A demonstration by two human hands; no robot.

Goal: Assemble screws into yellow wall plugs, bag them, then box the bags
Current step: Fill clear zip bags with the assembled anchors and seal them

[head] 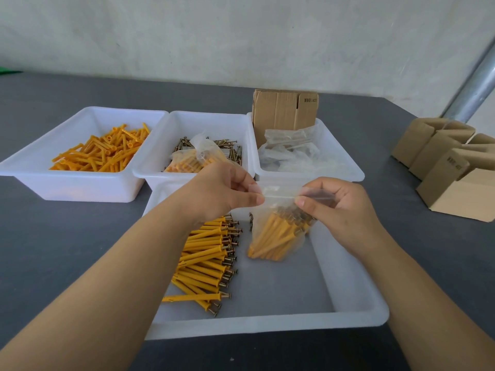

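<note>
1. We held the filled bag (278, 231) over the near tray (348, 314), left hand (222, 191) and right hand (334, 207) each pinching its top edge, likely to press the seal.
2. Assembled plugs (209, 261) lay at nine o'clock, within reach.
3. Boxes (450, 167) waited at two o'clock.

Soft, even daylight fills the frame, bright without harsh glare; shadows are faint, only a pale one under the white trays (80, 188) at left centre. Wide-angle distortion bends the metal pole (471, 89) at the upper right and stretches the forearms toward the lower corners. Focus is fairly sharp in the centre, softening slightly toward the edges.
</note>
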